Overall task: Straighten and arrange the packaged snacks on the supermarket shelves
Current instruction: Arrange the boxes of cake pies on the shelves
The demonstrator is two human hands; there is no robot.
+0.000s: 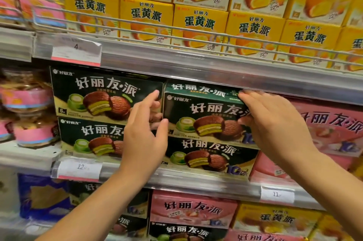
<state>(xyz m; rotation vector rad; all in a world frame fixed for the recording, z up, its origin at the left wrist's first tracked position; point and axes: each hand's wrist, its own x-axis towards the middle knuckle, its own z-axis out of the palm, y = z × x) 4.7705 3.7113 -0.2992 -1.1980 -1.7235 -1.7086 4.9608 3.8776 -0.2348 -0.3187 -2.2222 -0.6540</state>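
On the middle shelf, a dark green pie box [204, 111] is pulled forward and sits on a second green box [208, 156]. My left hand [143, 138] grips its left edge, thumb on the front and fingers in the gap beside it. Over at its upper right corner, my right hand [275, 123] grips it with fingers on top and thumb on the front. To the left, two more green boxes [94, 99] are stacked flat-faced.
Pink pie boxes [330, 127] stand right of the green ones. Yellow boxes [196, 21] fill the upper shelf behind a wire rail. Pink-banded jars [29, 103] sit at the left. The shelf edge [196, 178] carries price tags; more boxes line the shelf below.
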